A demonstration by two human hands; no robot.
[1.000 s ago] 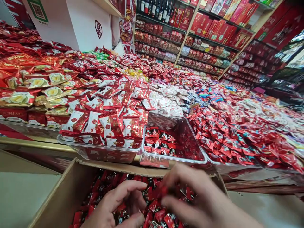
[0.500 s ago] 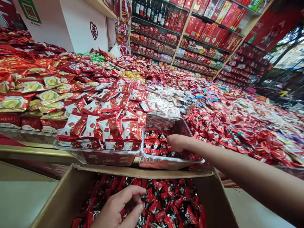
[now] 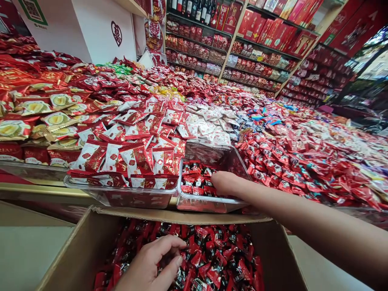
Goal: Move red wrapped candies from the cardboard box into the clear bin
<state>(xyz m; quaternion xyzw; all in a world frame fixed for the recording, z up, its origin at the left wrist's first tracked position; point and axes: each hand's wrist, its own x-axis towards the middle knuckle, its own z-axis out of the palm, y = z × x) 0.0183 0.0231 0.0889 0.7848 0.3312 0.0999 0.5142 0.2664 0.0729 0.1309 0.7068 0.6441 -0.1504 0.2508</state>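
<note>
In the tray (image 3: 242, 159), right hand (image 3: 226, 184) outstretched.

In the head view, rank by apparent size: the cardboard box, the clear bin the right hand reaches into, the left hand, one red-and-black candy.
1. cardboard box, though nearest the camera
2. clear bin
3. left hand
4. red-and-black candy
The right hand is partly hidden in the bin, so unranked.

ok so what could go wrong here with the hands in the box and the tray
1. The clear plastic tray juts past the shelf edge over the brown cardboard box; the right hand pressing inside might tip it.
2. The neighbouring heap of red-and-white packets stands above the shared rim, so a nudge could spill some into the tray.
3. The left hand digs among loose red-and-black wrapped candies; a loose grip could drop some.
</note>
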